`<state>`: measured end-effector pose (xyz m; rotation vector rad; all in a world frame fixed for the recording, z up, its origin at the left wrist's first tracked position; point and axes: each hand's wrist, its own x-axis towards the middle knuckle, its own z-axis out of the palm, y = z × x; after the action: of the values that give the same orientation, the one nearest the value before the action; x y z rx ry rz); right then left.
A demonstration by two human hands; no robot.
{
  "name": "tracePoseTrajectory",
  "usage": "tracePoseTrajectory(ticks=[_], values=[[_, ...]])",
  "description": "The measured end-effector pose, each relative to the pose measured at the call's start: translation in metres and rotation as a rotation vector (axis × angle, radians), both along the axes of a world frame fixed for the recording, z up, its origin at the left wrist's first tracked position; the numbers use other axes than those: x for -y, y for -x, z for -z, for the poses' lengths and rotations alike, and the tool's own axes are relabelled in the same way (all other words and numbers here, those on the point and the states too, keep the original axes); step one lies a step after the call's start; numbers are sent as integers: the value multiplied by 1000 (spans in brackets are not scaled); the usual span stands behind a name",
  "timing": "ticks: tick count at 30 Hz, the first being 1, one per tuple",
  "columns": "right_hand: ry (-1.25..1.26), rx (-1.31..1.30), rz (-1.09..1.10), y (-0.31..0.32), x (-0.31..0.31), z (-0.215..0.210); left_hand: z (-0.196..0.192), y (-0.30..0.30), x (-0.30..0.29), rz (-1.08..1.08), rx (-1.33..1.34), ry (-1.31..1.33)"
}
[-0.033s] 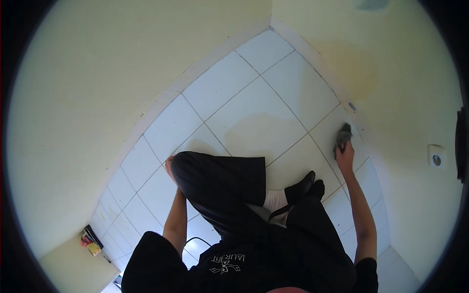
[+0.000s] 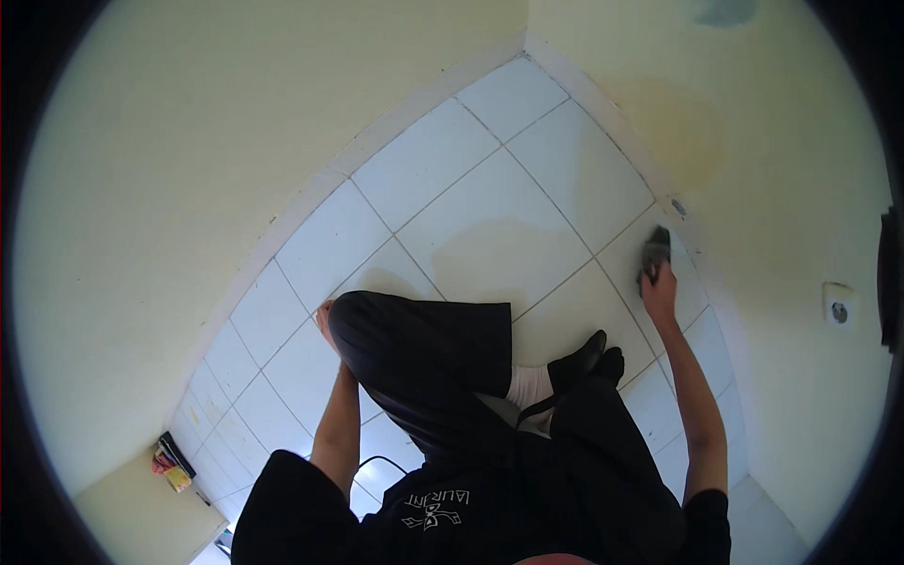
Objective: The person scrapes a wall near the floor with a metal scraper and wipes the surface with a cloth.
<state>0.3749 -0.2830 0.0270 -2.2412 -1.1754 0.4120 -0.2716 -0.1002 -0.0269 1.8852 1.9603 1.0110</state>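
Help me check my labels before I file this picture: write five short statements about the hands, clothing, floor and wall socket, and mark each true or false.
1. The right hand holds a dark object. True; what kind of object is unclear.
2. The left hand is beside the right hand. False: it is at the person's bent left knee, partly hidden.
3. The white socket is set in the floor. False: it is on the right-hand wall.
4. The floor has pale tiles. True.
5. A pale sock shows below the dark trousers. True.
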Motion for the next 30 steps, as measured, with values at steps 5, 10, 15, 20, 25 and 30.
tracePoseTrajectory(ticks=[5, 10, 15, 20, 25, 30], values=[[-65, 72, -241, -2, -141, 5, -13, -3, -7, -31, -95, 39], [58, 236, -349, 1, -275, 7, -14, 1, -11, -66, -115, 74], [34, 218, -503, 25, -375, 0, -20, 1, -13, -83, -139, 115], [-198, 154, -728, 85, -431, 26, -16, 14, -16, 59, -258, 126], [-158, 44, -796, 213, -441, 37, -17, 17, -13, -9, -251, 149], [-248, -176, -1050, 365, -418, 43, -17, 11, -17, -56, -172, 171]])
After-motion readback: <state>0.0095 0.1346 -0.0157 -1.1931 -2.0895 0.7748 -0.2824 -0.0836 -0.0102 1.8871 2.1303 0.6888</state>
